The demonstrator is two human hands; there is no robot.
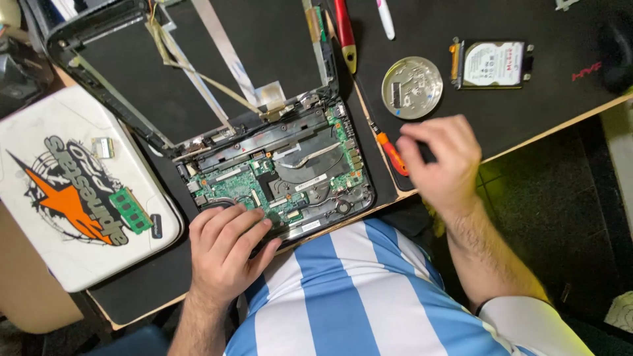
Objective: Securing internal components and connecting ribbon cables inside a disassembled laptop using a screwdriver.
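Beside the opened laptop [277, 178], right hand [440, 158] closed on an orange screwdriver [393, 153], left hand [227, 247] flat, empty; metal dish [412, 87] nearby.

Opened laptop [283, 178] on mat, tin [412, 87] right of it, hard drive [493, 64] beside tin

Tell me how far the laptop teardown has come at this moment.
Done: the laptop is open with its motherboard bare; the hard drive and a RAM module lie aside. In hand: the left hand rests on the board's near edge, and the right hand grips the orange screwdriver. Left: the motherboard sits in the case.
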